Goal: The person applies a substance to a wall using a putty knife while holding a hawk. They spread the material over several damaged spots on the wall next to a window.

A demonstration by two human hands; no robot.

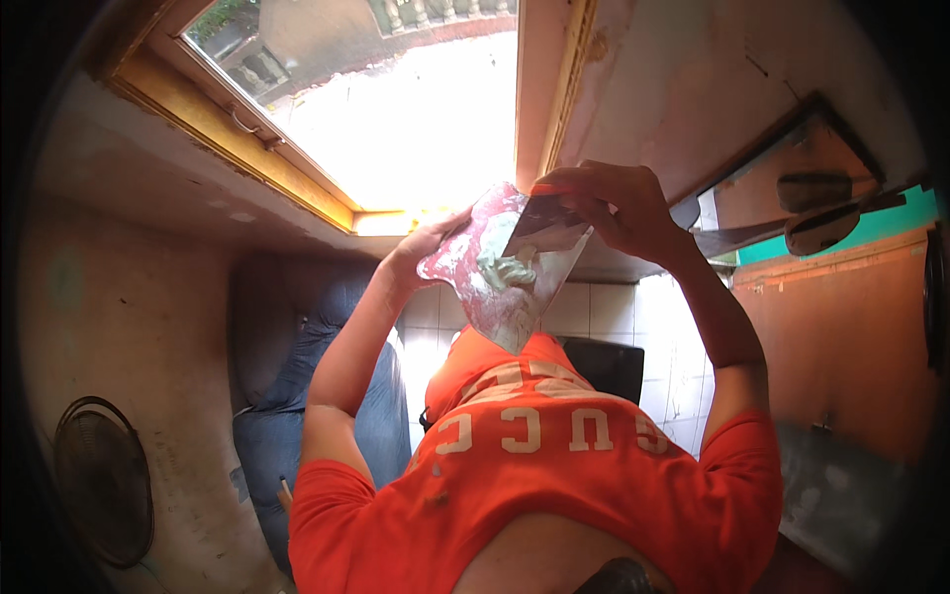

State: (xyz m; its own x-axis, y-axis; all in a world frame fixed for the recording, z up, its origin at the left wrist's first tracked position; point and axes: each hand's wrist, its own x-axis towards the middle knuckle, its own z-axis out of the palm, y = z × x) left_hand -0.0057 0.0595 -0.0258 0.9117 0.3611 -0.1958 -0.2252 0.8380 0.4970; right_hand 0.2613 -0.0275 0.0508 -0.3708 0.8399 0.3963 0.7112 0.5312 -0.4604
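Paste [507, 271], a pale lump, lies on a red-and-white board [443, 265], right of the left hand [421, 247], which is clamped on the board's left edge. Leftward of the right hand [621, 206], a scraper [539, 223], pinched in its fingers, slants down toward the lump. Left fingertips hidden behind board; blade-to-paste contact cannot be told.
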